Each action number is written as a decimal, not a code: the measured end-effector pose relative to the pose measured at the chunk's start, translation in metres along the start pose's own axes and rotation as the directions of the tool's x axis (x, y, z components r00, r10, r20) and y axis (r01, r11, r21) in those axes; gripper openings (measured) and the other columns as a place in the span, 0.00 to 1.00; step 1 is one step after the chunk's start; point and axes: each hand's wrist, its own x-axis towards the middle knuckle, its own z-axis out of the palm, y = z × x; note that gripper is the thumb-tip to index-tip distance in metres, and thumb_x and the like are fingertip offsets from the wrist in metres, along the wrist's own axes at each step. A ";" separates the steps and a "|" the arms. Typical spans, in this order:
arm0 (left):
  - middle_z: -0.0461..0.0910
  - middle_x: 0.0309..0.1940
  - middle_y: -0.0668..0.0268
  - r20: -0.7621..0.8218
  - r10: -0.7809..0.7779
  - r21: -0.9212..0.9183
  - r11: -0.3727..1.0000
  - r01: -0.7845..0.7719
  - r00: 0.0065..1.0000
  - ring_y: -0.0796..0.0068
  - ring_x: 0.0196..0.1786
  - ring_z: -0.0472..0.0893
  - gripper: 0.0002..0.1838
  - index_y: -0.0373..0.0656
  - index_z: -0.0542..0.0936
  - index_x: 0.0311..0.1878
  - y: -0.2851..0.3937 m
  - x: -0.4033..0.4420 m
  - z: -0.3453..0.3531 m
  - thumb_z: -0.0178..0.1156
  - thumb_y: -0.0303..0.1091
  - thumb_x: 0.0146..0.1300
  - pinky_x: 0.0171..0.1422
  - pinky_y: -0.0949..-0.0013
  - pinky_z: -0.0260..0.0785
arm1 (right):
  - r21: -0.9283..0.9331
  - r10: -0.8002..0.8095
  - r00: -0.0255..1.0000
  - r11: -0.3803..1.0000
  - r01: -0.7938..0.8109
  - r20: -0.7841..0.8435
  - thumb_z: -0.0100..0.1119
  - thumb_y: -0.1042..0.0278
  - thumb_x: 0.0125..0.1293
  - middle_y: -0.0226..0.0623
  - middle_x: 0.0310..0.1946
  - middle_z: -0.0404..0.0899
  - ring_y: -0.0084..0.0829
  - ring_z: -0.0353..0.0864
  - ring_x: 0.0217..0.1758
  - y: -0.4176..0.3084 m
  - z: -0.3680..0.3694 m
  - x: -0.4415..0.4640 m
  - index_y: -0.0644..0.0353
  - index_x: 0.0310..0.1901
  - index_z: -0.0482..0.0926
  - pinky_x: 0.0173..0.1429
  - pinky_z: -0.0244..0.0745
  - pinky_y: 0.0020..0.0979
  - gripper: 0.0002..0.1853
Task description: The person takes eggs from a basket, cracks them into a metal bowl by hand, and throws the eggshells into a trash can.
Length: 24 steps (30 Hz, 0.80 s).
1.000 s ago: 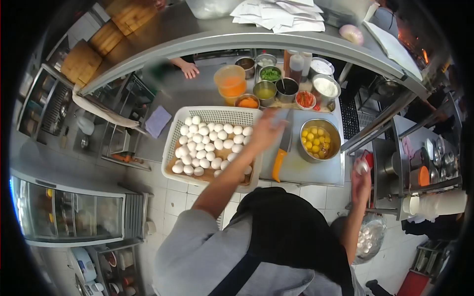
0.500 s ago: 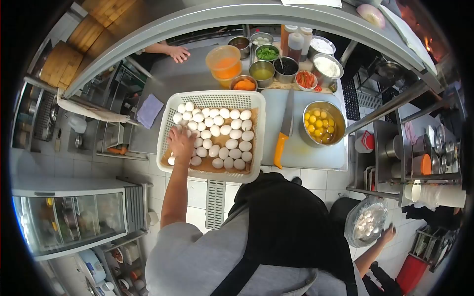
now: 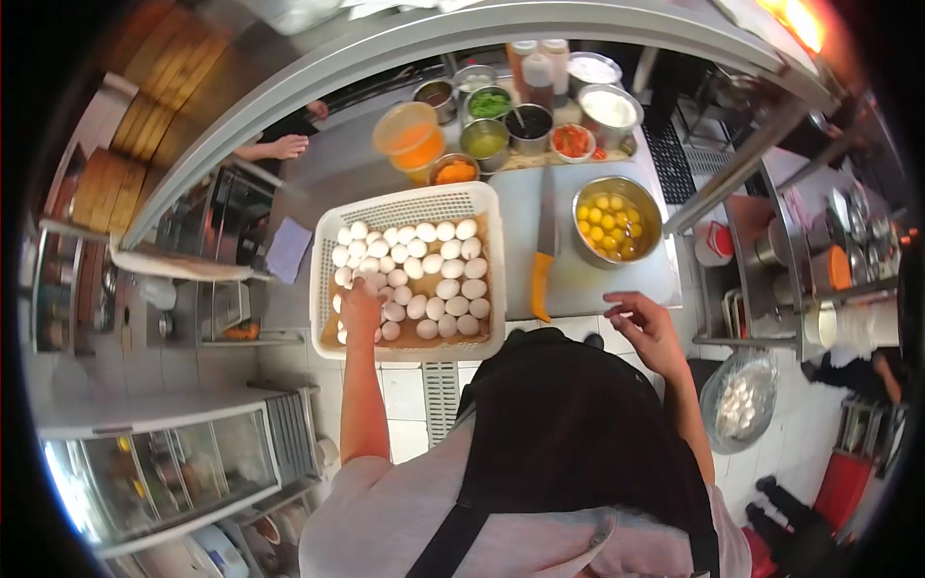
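Fairly bright, even light falls on the eggs, which look reasonably sharp. A flame glares orange-white near two o'clock; the fridge catches white glare at eight. Boards blur at ten, the rail bows across twelve, and the corners go black.

Grey metal surface. On it: white perforated plastic basket, purple cloth, pale rectangular cutting board, translucent round plastic tub.

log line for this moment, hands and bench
left hand: among eggs in white basket; right hand: open, nothing visibly held, near cutting board; knife: on cutting board; metal bowl: holds yolks
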 end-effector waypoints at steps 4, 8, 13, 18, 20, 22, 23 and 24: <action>0.82 0.39 0.49 -0.071 0.046 0.116 0.993 -0.038 0.996 0.49 0.45 0.82 0.28 0.39 0.78 0.50 -0.025 0.001 0.015 0.70 0.48 0.52 0.47 0.53 0.76 | 0.098 0.099 0.995 0.990 -0.097 -0.020 0.57 0.74 0.69 0.33 0.45 0.82 0.23 0.81 0.45 0.026 -0.003 0.003 0.62 0.53 0.77 0.47 0.76 0.26 0.12; 0.83 0.40 0.49 0.047 -0.008 0.080 0.997 0.004 0.999 0.50 0.47 0.82 0.24 0.38 0.81 0.44 -0.007 0.012 0.004 0.66 0.50 0.55 0.47 0.54 0.76 | 0.046 0.080 0.996 0.996 -0.082 0.047 0.56 0.74 0.69 0.32 0.44 0.82 0.22 0.80 0.44 0.014 0.010 0.023 0.62 0.51 0.78 0.46 0.75 0.25 0.10; 0.83 0.31 0.64 0.232 0.061 -0.742 0.656 0.137 0.971 0.77 0.29 0.76 0.25 0.31 0.80 0.49 0.031 0.010 -0.017 0.65 0.47 0.60 0.35 0.72 0.71 | -0.042 -0.170 0.977 0.983 0.177 0.129 0.61 0.77 0.64 0.36 0.45 0.80 0.25 0.81 0.42 -0.021 0.060 0.060 0.61 0.53 0.76 0.47 0.75 0.28 0.16; 0.83 0.36 0.62 0.334 0.624 -0.937 0.136 0.322 0.707 0.77 0.30 0.80 0.14 0.37 0.74 0.49 0.176 -0.036 -0.036 0.55 0.40 0.71 0.34 0.76 0.71 | -0.310 -0.572 0.812 0.757 0.576 0.113 0.69 0.68 0.57 0.43 0.57 0.73 0.46 0.72 0.59 -0.037 0.082 0.081 0.57 0.59 0.73 0.58 0.75 0.39 0.27; 0.83 0.36 0.62 0.376 0.647 -0.924 0.213 0.316 0.663 0.77 0.29 0.80 0.15 0.38 0.72 0.52 0.225 -0.052 -0.043 0.54 0.39 0.72 0.32 0.76 0.71 | -0.382 -0.629 0.777 0.717 0.583 0.006 0.69 0.67 0.58 0.43 0.54 0.75 0.45 0.74 0.57 -0.037 0.066 0.077 0.59 0.57 0.74 0.55 0.75 0.39 0.25; 0.82 0.34 0.62 0.376 0.717 -0.920 0.217 0.325 0.586 0.77 0.27 0.80 0.16 0.41 0.72 0.52 0.250 -0.051 -0.021 0.55 0.43 0.72 0.29 0.77 0.71 | -0.341 -0.578 0.804 0.790 0.510 -0.138 0.69 0.67 0.58 0.42 0.49 0.78 0.42 0.78 0.49 -0.026 0.047 0.069 0.60 0.56 0.75 0.52 0.76 0.36 0.24; 0.82 0.33 0.62 0.360 0.755 -0.924 0.208 0.321 0.547 0.77 0.27 0.80 0.17 0.41 0.72 0.53 0.261 -0.049 -0.014 0.54 0.45 0.72 0.28 0.77 0.70 | -0.295 -0.481 0.855 0.860 0.416 -0.194 0.69 0.68 0.58 0.41 0.46 0.78 0.38 0.80 0.46 -0.024 0.031 0.064 0.60 0.55 0.75 0.50 0.76 0.34 0.23; 0.82 0.32 0.62 0.345 0.785 -0.927 0.200 0.317 0.514 0.78 0.26 0.79 0.18 0.42 0.72 0.53 0.270 -0.047 -0.009 0.54 0.46 0.73 0.27 0.77 0.70 | -0.234 -0.377 0.894 0.917 0.323 -0.242 0.69 0.69 0.58 0.40 0.44 0.79 0.35 0.81 0.42 -0.020 0.018 0.060 0.60 0.55 0.76 0.48 0.76 0.31 0.23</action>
